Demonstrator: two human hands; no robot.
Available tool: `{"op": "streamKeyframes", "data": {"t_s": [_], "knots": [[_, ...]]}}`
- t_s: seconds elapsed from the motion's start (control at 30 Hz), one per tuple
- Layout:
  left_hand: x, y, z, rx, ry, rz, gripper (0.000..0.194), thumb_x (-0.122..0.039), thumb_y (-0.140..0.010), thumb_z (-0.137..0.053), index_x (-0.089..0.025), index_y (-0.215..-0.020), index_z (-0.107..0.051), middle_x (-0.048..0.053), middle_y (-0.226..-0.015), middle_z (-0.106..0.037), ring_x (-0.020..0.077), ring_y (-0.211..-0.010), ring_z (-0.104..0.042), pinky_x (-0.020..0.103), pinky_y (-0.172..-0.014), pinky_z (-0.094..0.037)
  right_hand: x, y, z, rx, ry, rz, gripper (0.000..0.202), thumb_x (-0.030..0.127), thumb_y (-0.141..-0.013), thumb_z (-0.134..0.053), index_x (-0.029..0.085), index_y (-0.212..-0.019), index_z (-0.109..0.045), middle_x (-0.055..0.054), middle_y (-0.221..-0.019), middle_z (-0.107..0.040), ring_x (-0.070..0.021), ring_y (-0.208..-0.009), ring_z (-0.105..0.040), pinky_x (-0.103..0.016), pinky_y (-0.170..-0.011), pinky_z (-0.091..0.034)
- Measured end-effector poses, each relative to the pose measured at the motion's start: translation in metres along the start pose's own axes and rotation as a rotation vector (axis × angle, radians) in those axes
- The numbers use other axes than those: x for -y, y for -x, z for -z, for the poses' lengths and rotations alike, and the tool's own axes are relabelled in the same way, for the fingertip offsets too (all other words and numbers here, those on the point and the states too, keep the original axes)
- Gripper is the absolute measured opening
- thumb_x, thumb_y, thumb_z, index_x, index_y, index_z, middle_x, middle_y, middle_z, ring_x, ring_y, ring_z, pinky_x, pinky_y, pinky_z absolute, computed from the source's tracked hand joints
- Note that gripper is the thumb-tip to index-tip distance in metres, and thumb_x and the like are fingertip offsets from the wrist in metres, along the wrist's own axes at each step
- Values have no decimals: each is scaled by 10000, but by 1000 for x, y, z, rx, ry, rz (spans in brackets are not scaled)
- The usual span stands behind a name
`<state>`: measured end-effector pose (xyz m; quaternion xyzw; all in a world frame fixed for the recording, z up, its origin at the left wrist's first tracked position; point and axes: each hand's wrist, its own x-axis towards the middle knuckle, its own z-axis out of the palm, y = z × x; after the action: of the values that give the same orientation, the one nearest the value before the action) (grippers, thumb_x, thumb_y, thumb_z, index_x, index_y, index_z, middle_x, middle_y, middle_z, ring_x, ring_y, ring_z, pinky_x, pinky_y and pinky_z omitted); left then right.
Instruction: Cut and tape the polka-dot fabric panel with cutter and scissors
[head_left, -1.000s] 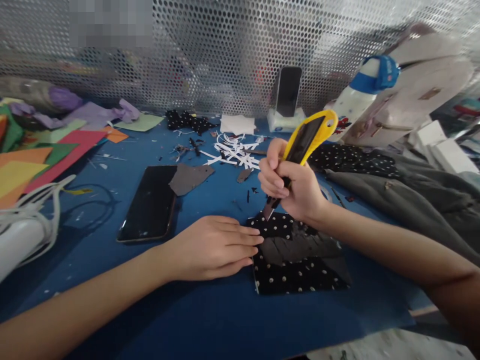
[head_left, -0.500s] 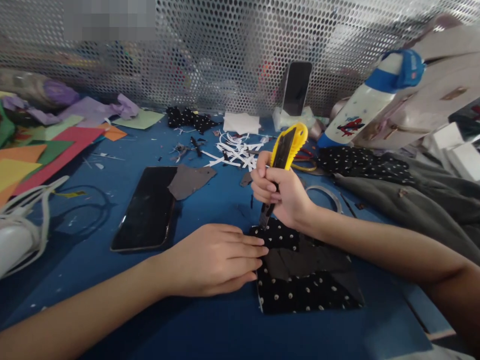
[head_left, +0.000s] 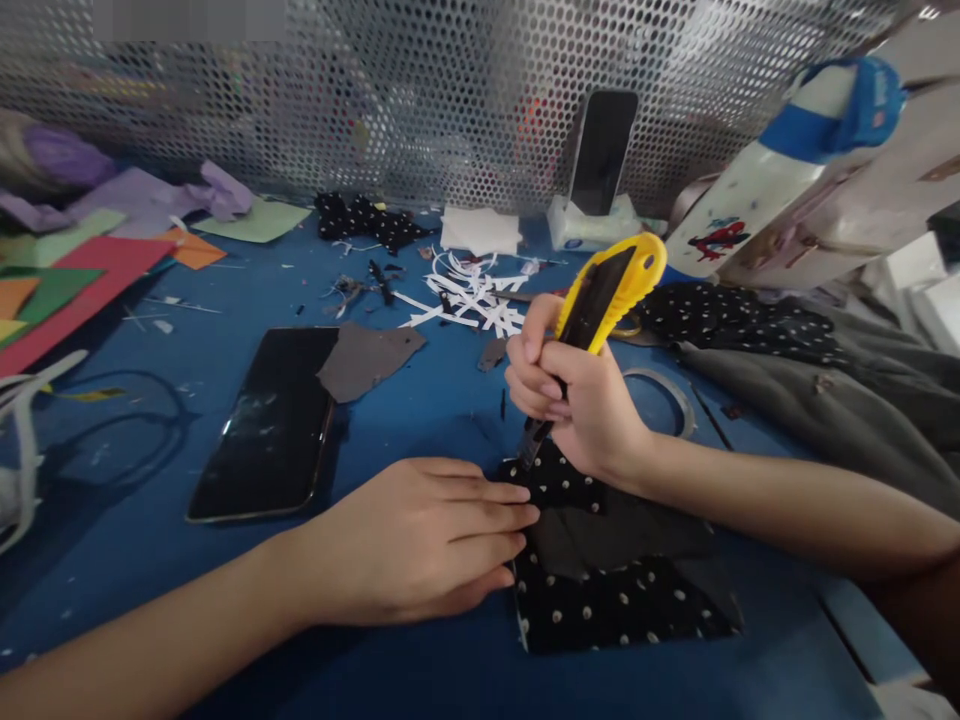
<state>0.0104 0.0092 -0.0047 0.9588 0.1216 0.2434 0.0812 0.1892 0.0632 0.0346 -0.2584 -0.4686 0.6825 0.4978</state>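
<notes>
A yellow and black utility knife [head_left: 611,285] is gripped in my right hand [head_left: 577,395], its handle leaning up to the right. Its tip points down at the upper left corner of a black piece with white dots [head_left: 607,600], which has dark grey patches [head_left: 600,540] across it. Whether the tip touches the surface is hard to tell. My left hand [head_left: 427,540] lies flat, palm down, with fingers stretched out and fingertips on the left edge of the dotted piece. My right wrist hides part of that piece.
A black phone [head_left: 262,425] lies at left under a grey scrap [head_left: 371,360]. White paper strips [head_left: 472,295] lie behind my hands. A silver ring [head_left: 664,395], a bottle [head_left: 780,170] and grey cloth [head_left: 840,400] are at right. Another phone [head_left: 604,150] stands at the back.
The knife handle tilts further to the right in my right hand, which has shifted slightly right. The whole view has shifted slightly. My left hand still rests at the dotted piece's edge.
</notes>
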Motion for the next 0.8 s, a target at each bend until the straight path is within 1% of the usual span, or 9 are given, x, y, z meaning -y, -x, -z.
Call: {"op": "streamKeyframes", "data": {"t_s": [0.23,0.33,0.4,0.53,0.6,0.7,0.8], "knots": [[0,1,0,6,-8,4,249,-268,-1018,-474,-164,-1108,-682,18,-1263,-688,158,-1164,-653,304,-989,-501,0,10,-3,123,56,35,206,-10,-780,-478,183,-711,-463,92,-521,-352,-35,-433,-223,-167,-415,-180],[0,1,0,10,-12,-4,256,-267,-1019,-470,-164,-1120,-682,24,-1269,-683,161,-1167,-652,303,-1000,-501,-2,12,-5,136,69,35,200,-6,-783,-469,179,-709,-461,96,-530,-333,-32,-441,-213,-167,-414,-169],[0,1,0,17,-15,-8,260,-262,-1020,-466,-161,-1120,-684,29,-1266,-685,163,-1159,-657,307,-997,-506,-4,15,-6,131,80,66,203,-15,-772,-445,177,-712,-463,96,-535,-331,-32,-444,-217,-169,-413,-172],[0,0,0,-16,-12,-21,259,-250,-1020,-466,-159,-1089,-699,36,-1225,-706,159,-1118,-678,302,-973,-524,-7,25,-8,159,246,176,228,-51,-714,-407,165,-699,-480,64,-603,-438,-33,-488,-333,-178,-446,-238],[-1,-1,1,-37,-14,-29,249,-240,-1014,-478,-157,-1082,-702,40,-1218,-709,161,-1113,-682,297,-966,-532,-9,31,-8,190,304,208,236,-58,-705,-404,165,-690,-478,60,-618,-451,-36,-504,-356,-184,-459,-251],[-2,0,1,-36,-15,-36,240,-227,-1008,-489,-151,-1088,-702,49,-1227,-703,164,-1130,-676,302,-985,-531,-9,34,-6,228,276,228,246,-62,-715,-415,172,-704,-492,72,-581,-414,-45,-493,-343,-191,-462,-255],[-2,0,1,-30,-14,-38,239,-226,-1007,-492,-145,-1086,-702,58,-1230,-702,165,-1158,-662,302,-1001,-524,-4,31,-5,211,179,220,246,-59,-739,-430,174,-717,-503,83,-551,-382,-47,-459,-289,-191,-439,-217]]}}
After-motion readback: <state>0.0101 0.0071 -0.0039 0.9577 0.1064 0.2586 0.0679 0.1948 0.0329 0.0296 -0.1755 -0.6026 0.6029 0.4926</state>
